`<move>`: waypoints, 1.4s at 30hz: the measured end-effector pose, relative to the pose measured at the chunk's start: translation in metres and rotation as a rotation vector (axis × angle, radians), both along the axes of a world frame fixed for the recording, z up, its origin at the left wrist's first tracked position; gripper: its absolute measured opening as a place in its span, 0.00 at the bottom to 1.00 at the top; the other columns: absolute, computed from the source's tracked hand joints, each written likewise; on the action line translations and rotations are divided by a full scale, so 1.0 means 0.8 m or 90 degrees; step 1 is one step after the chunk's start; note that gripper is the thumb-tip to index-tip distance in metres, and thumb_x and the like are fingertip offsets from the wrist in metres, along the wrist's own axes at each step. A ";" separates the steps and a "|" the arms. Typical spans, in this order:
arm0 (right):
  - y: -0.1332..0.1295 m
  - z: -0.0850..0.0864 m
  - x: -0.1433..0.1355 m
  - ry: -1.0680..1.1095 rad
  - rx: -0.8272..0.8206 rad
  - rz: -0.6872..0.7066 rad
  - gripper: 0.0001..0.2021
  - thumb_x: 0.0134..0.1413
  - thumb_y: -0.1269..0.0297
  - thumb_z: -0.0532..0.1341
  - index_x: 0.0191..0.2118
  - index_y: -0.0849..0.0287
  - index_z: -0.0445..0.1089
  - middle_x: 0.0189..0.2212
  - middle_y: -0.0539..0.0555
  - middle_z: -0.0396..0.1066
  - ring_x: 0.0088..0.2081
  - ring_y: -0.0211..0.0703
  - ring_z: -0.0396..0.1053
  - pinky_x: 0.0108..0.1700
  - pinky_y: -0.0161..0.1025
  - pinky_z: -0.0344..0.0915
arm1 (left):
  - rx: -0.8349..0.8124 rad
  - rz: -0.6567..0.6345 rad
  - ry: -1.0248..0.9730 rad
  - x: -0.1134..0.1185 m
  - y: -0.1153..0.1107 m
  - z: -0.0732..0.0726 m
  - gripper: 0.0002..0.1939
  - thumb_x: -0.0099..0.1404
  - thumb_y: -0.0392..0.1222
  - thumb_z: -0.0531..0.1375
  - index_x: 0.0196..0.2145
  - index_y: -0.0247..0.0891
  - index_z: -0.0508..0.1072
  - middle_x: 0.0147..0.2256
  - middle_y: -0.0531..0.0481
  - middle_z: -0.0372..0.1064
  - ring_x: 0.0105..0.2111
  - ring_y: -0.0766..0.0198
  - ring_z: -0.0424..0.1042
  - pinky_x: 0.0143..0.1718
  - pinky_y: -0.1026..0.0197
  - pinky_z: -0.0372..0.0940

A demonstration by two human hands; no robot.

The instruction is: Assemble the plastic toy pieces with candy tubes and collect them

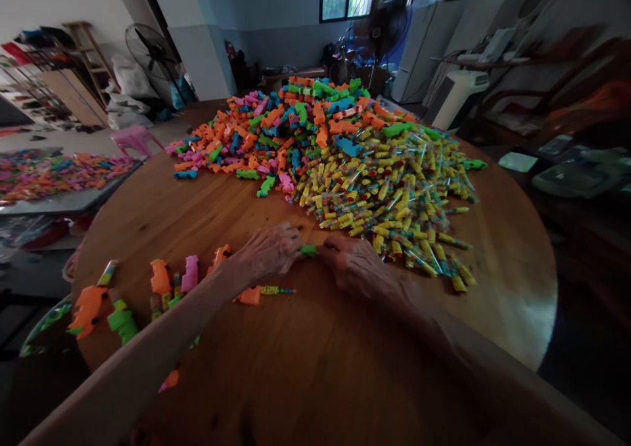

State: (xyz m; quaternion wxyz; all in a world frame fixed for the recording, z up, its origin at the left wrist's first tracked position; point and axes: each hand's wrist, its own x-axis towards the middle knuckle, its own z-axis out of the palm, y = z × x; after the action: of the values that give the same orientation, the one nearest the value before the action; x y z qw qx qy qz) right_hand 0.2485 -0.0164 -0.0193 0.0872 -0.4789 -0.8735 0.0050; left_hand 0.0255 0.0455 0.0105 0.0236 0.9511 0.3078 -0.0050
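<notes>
At the far left, a side counter (pixel 54 204) carries a spread of orange, pink and blue pieces (pixel 73 173), with a pink stool (pixel 135 138) just right of it and a standing fan (pixel 150 50) farther back. On the near left of the round wooden counter (pixel 340 367) lies an orange toy piece (pixel 89 309) with a clear, green-tipped tube at its far end, and right of it a green toy piece (pixel 123 322). Next come an upright-looking orange piece (pixel 159 277) and a pink piece (pixel 190 273), partly behind the left forearm. Beyond them, a heap of multicoloured toy pieces (pixel 256 134) covers the far left and middle. Just right of the forearm, an orange piece with a yellow tube (pixel 279 290) lies near the left hand (pixel 273 250). That hand's grip pinches the left end of a small green item (pixel 308 250), held between the two hands at the middle of the counter; the right hand (pixel 352 261) has its fingers curled onto the right end, hiding it. Farther right, a mound of yellow tubes (pixel 384 186) in clear wrapping touches the multicoloured heap. A white appliance (pixel 457 98) stands beyond, at the far right.
</notes>
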 end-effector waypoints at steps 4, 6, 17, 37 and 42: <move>0.001 -0.005 -0.001 0.009 0.019 0.017 0.13 0.64 0.74 0.52 0.44 0.63 0.74 0.40 0.57 0.70 0.34 0.42 0.63 0.33 0.41 0.50 | -0.002 -0.004 -0.007 0.002 0.001 -0.002 0.13 0.74 0.42 0.51 0.44 0.38 0.75 0.37 0.47 0.71 0.35 0.60 0.70 0.33 0.61 0.63; 0.001 -0.008 0.000 0.019 0.026 0.025 0.11 0.65 0.73 0.52 0.42 0.63 0.73 0.39 0.57 0.69 0.35 0.42 0.62 0.33 0.42 0.50 | 0.006 -0.015 0.019 0.003 0.003 -0.001 0.13 0.74 0.41 0.51 0.44 0.38 0.75 0.36 0.47 0.71 0.31 0.62 0.69 0.30 0.62 0.60; -0.002 -0.012 -0.002 0.044 0.004 0.027 0.12 0.66 0.70 0.50 0.39 0.61 0.71 0.37 0.55 0.68 0.29 0.40 0.55 0.30 0.43 0.47 | -0.002 -0.055 -0.105 -0.013 0.009 -0.026 0.19 0.77 0.45 0.46 0.39 0.36 0.74 0.34 0.47 0.70 0.32 0.63 0.68 0.32 0.61 0.60; 0.009 -0.006 -0.097 0.100 0.020 0.008 0.10 0.69 0.61 0.55 0.44 0.59 0.72 0.36 0.56 0.72 0.31 0.42 0.66 0.30 0.39 0.52 | -0.022 0.394 -0.154 -0.121 -0.037 -0.001 0.13 0.69 0.45 0.57 0.28 0.38 0.73 0.22 0.52 0.60 0.23 0.65 0.59 0.28 0.59 0.50; 0.034 -0.022 -0.119 0.003 0.012 0.076 0.08 0.57 0.76 0.57 0.41 0.61 0.72 0.39 0.59 0.73 0.34 0.44 0.67 0.34 0.39 0.58 | 0.081 0.417 -0.113 -0.117 -0.076 0.004 0.17 0.70 0.53 0.57 0.37 0.38 0.77 0.37 0.40 0.71 0.41 0.50 0.71 0.40 0.52 0.64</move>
State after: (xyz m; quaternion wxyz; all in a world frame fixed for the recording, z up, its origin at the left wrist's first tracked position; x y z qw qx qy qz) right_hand 0.1534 0.0107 -0.0373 0.0935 -0.4249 -0.9004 0.0030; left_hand -0.0677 -0.0154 0.0134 -0.0087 0.7980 0.5934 0.1052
